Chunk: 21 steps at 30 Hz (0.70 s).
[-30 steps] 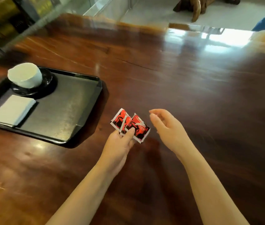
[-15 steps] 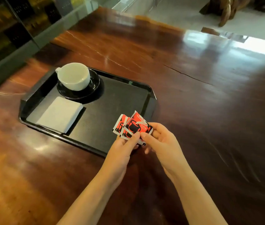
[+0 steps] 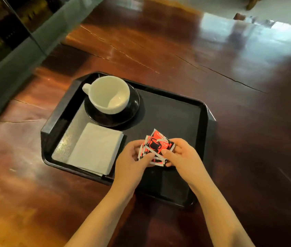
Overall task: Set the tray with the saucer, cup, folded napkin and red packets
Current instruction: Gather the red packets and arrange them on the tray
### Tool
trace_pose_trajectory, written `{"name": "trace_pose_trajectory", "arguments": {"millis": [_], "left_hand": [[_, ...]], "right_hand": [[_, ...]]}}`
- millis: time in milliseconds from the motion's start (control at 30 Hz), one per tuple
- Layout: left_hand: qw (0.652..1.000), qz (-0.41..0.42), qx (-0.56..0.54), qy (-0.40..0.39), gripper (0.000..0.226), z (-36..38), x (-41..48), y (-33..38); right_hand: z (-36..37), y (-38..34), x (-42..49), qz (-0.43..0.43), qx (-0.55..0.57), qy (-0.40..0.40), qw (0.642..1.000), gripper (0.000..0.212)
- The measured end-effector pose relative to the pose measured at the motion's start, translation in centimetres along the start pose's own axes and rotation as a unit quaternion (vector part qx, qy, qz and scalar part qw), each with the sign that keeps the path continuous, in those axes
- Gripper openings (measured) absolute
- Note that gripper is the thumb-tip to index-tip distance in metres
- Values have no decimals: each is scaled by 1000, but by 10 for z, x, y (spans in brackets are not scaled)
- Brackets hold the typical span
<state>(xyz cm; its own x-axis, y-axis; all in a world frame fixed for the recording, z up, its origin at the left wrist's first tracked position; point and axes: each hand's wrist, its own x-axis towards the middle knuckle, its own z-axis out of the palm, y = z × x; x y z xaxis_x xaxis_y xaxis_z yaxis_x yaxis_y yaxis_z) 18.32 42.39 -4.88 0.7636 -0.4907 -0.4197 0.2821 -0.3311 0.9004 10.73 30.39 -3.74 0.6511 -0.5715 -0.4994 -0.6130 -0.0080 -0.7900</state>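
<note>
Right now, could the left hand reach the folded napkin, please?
Probably yes: the folded napkin lies uncovered on the tray right beside the left hand. That hand shares its grip on the red packets with the right hand, so it must let go first.

Dark glossy wooden table [image 3: 185,56], long cracks running across its top. One black tray [image 3: 204,120] sits flat on it, near the front edge.
</note>
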Motion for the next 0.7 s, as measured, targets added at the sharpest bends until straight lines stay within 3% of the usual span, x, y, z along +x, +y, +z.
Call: {"name": "trace_pose_trajectory", "arguments": {"millis": [167,400,533,700], "left_hand": [[999,-40,-31,-3,18,9,12,-4],[997,-65,-40,-18,18,2,23,3],[996,-74,-51,-28,17,4,22,6],[998,-43,34,-4,21,15,26,11]], "right_hand": [[-3,0,19,-15,-62,9,998,31],[-13,-15,44,-30,-25,63,997,24],[-27,-27,54,8,-61,-28,998,22],[-37,-27,61,8,-113,-51,992,28]]}}
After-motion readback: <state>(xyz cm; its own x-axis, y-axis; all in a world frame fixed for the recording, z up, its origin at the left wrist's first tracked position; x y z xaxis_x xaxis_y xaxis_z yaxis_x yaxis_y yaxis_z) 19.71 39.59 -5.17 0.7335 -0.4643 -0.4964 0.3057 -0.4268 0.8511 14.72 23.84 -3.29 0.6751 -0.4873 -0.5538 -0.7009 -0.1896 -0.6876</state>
